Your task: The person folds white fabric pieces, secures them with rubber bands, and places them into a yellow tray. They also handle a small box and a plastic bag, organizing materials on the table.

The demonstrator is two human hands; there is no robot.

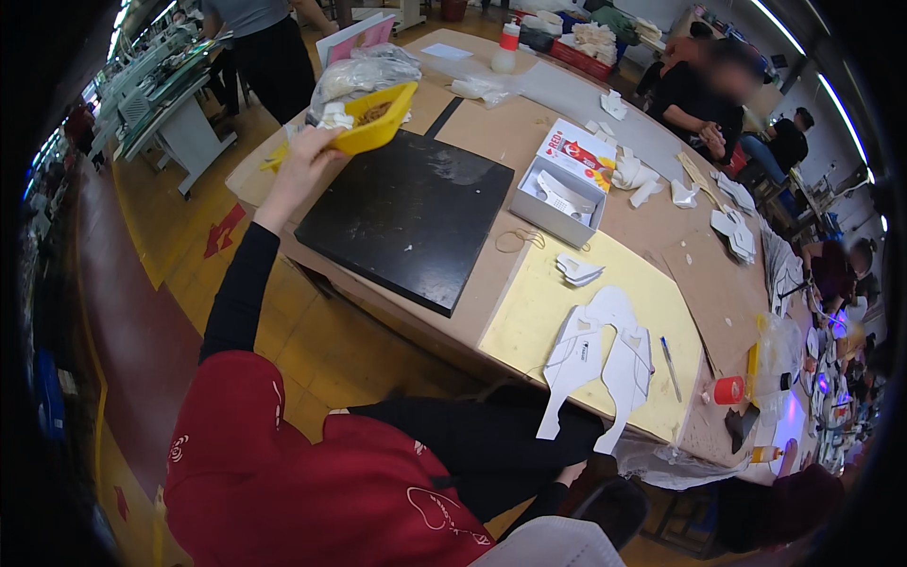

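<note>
My left hand [312, 149], arm stretched out over the far left of the table, grips the near end of a yellow plastic tray [395, 111]. Small brown pieces and some white bits lie in the tray, which is tilted. Beneath and to the right of it lies a black square slab [416, 213]. My right hand [571, 473] is low by my lap, under the table edge; its fingers are mostly hidden. Above it a white shoe upper piece [619, 345] lies on a yellow sheet [515, 317], its two ends hanging past the edge.
A grey box [557, 225] holding white cut pieces stands right of the slab. Small white pieces [578, 270] and a blue pen [670, 367] lie on the sheet. A red-topped bottle [507, 47] stands at the back. A co-worker [709, 104] sits across the table.
</note>
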